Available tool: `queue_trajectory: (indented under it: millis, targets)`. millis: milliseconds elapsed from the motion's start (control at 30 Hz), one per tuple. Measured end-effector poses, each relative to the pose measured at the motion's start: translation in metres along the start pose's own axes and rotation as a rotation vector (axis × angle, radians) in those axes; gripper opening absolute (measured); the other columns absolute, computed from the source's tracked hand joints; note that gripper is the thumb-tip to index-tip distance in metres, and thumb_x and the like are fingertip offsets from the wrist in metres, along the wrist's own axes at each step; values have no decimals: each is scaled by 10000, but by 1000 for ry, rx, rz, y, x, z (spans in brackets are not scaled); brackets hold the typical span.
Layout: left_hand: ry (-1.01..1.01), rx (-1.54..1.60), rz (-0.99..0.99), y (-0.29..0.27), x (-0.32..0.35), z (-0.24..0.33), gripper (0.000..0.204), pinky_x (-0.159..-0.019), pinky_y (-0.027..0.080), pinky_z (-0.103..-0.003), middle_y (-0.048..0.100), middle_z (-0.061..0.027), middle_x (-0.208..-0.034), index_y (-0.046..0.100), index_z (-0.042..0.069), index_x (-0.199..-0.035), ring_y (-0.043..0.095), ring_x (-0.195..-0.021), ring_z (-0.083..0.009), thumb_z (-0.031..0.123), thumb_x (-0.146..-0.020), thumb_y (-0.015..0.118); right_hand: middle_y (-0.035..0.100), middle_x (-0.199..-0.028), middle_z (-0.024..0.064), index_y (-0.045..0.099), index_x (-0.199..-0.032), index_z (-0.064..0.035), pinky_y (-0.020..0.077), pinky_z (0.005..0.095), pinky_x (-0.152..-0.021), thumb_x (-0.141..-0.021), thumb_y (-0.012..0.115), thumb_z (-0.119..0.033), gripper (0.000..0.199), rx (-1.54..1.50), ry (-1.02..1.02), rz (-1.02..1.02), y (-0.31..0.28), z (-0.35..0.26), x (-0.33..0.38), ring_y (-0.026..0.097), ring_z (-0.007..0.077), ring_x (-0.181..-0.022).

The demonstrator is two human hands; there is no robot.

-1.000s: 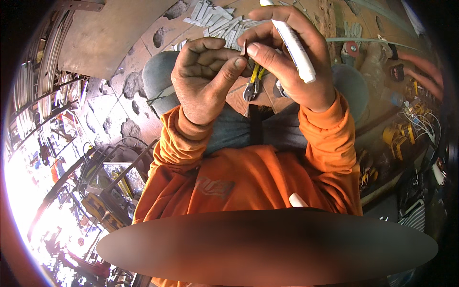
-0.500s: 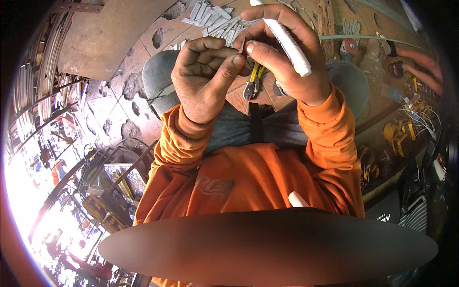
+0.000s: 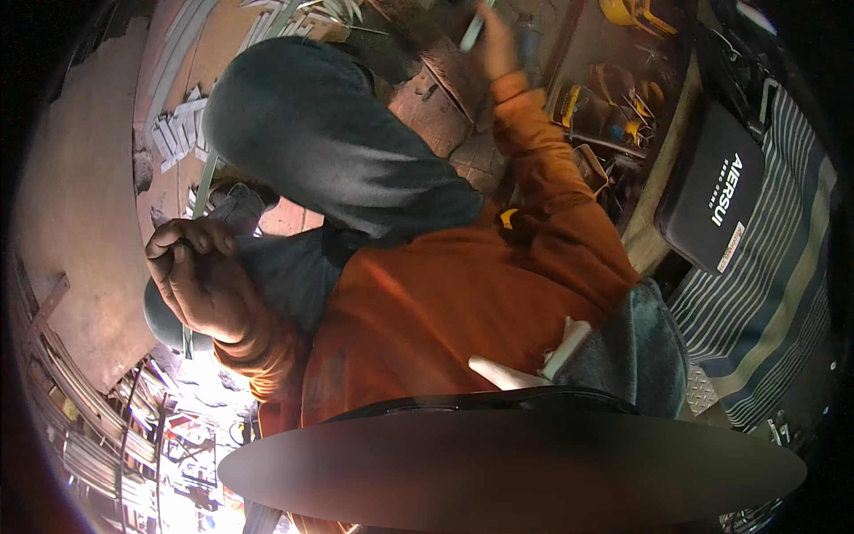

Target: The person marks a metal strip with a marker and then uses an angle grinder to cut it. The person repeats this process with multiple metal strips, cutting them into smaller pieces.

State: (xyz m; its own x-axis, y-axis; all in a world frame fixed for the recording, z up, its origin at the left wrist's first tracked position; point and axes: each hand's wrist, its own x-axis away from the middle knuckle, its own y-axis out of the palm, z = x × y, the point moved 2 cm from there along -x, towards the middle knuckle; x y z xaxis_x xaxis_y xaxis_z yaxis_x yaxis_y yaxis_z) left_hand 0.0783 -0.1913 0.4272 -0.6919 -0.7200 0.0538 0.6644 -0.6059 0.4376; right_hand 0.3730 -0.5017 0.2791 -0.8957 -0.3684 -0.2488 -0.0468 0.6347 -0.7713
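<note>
My left hand (image 3: 203, 283) is held beside my left knee, palm partly up, its fingers curled in toward the thumb. Whatever those fingers may hold is too small or hidden to make out. My right arm stretches away to the upper right. At its end my right hand (image 3: 500, 46) is partly blurred and cut by the top edge of the view. A white marker pen (image 3: 473, 32) sticks out from its fingers. Under the left hand a thin grey-green strip (image 3: 205, 182) shows behind the wrist and knee.
Several cut pale strips (image 3: 181, 129) lie on the floor at left, next to a large flat board (image 3: 84, 191). Yellow power tools (image 3: 636, 16) sit at upper right. A black case (image 3: 714, 190) rests on striped cloth (image 3: 756, 294). Long bars (image 3: 93, 445) stand at lower left.
My hands have parted: the right has reached far to the upper right with the marker pen, the left has dropped to the left. My view has swung toward the right.
</note>
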Motion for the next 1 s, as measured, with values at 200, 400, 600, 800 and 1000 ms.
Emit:
queue_trajectory:
  millis: [200,400,600,800,1000]
  targets:
    - [-200,52,-182,18,8,-5,175,-618,441,-313,535,-126,-811,519,2,-1098,496,-646,-204,109,-991,432,617,-809,167,605,-1123,-46,497,431,-732,-840,719,-132,316,53,182,-566,98,100,145,640,308,-795]
    - [-293,-50,-162,33,11,-13,153,-627,462,-358,564,-168,-767,519,7,-971,538,-631,-255,125,-892,462,630,-847,241,577,-1151,-35,518,482,-719,-879,656,-156,308,233,122,-443,152,113,153,660,395,-853]
    - [-505,-43,-105,24,26,-36,240,-611,533,-334,619,-185,-815,568,-47,-972,585,-634,-250,72,-819,425,646,-914,255,552,-1163,-11,533,464,-736,-897,640,-177,326,102,154,-275,146,117,135,661,383,-847]
    - [-305,-318,-310,31,32,-43,247,-643,512,-279,707,-88,-932,644,-6,-1097,652,-776,-143,4,-850,642,663,-981,269,526,-1175,14,548,447,-754,-915,625,-198,350,-229,95,215,39,16,40,661,372,-841]
    - [478,-630,-346,54,41,-26,367,-805,520,-384,656,-129,-989,679,16,-1148,641,-894,-304,194,-852,804,650,-970,324,467,-1082,74,562,397,-716,-891,628,-196,368,-975,-433,-12,-96,-156,-18,658,323,-757]
